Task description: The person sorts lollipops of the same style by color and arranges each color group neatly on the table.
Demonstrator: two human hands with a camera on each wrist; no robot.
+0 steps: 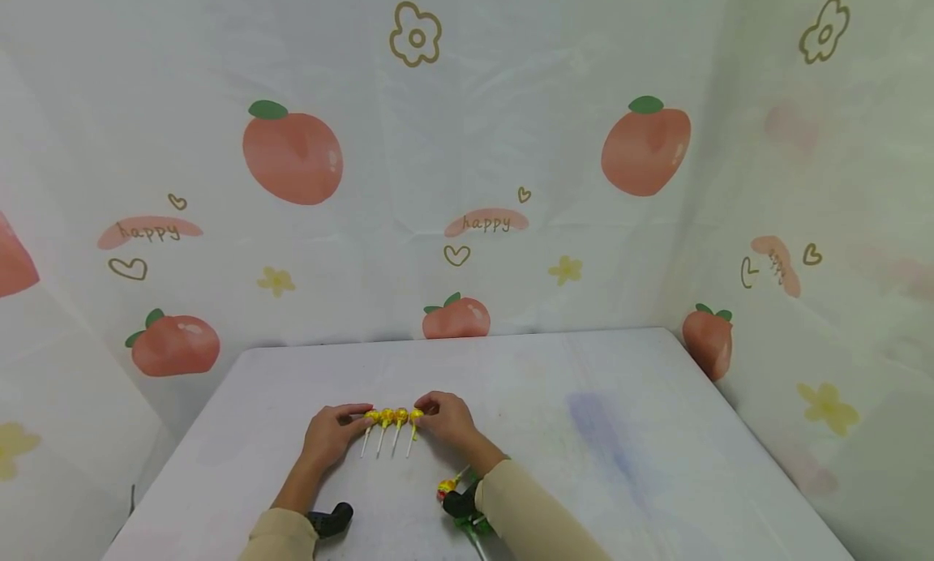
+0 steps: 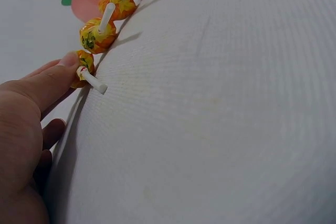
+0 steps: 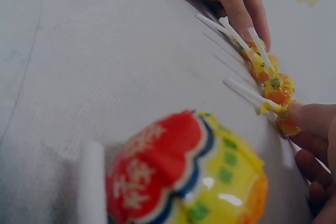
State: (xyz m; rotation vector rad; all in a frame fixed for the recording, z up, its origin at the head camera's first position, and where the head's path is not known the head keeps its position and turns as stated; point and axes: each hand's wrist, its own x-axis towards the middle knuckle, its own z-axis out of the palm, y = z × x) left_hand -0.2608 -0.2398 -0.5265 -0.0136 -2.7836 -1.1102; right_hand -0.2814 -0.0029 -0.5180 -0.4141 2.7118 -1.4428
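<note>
Several lollipops in yellow-orange wrappers lie side by side in a row on the white table, their white sticks toward me. At the row's left end, my left hand (image 1: 328, 438) pinches the leftmost lollipop (image 2: 85, 66) by its wrapped head, between thumb and fingers. My right hand (image 1: 448, 421) pinches the rightmost lollipop (image 3: 286, 121) at the other end. Between the hands sit the middle lollipops (image 1: 394, 417), untouched by any finger I can see; a small gap parts them from the rightmost one.
Under my right wrist lies another lollipop (image 1: 447, 487) with a red and yellow wrapper, beside some green-wrapped things partly hidden by the sleeve. Black wrist mounts (image 1: 332, 520) sit on both wrists. Beyond the white table (image 1: 525, 366) hangs a fruit-printed curtain (image 1: 365, 277).
</note>
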